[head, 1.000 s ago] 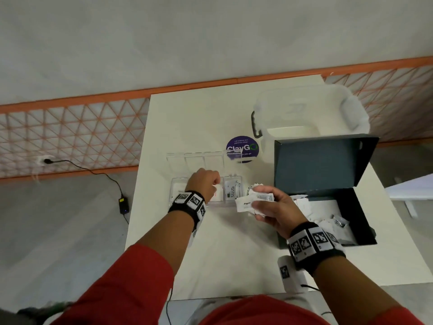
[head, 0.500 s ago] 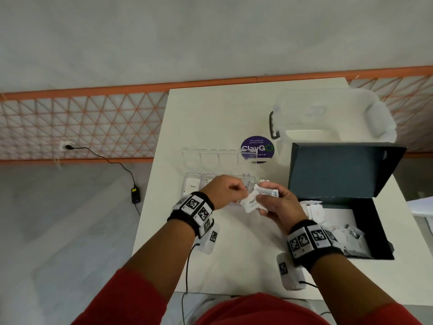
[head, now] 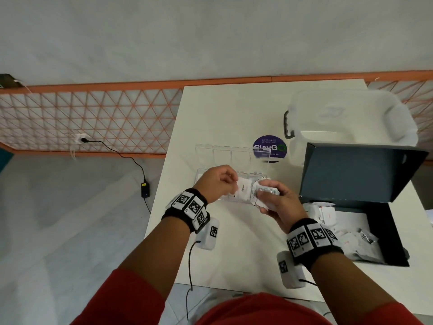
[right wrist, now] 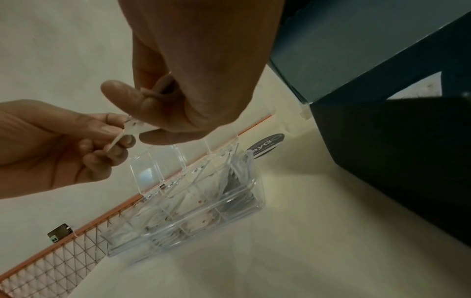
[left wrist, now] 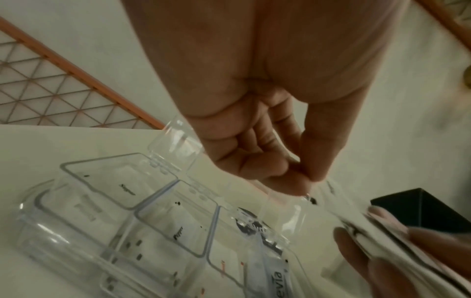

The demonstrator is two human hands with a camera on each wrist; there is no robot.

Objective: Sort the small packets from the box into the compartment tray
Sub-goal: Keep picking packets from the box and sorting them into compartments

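Observation:
Above the clear compartment tray (head: 234,153), my left hand (head: 230,185) pinches the edge of a white pepper packet (head: 243,192). My right hand (head: 263,198) grips a small bundle of white packets (head: 266,191) right beside it, and the pinched packet still touches that bundle. The right wrist view shows the packet (right wrist: 132,128) between both hands' fingertips over the tray (right wrist: 193,203). Several tray (left wrist: 122,213) compartments hold packets, lids standing open. The dark box (head: 379,221) to the right holds more loose packets (head: 351,240).
A translucent lidded tub (head: 346,118) stands behind the box. A round purple sticker (head: 269,148) lies behind the tray. The box's lid (head: 356,172) stands upright close to my right hand. A cable and adapter (head: 145,192) lie on the floor to the left.
My left hand left the tray and came right to the bundle in my right hand, where it now pinches one packet. Both hands have drawn together over the tray.

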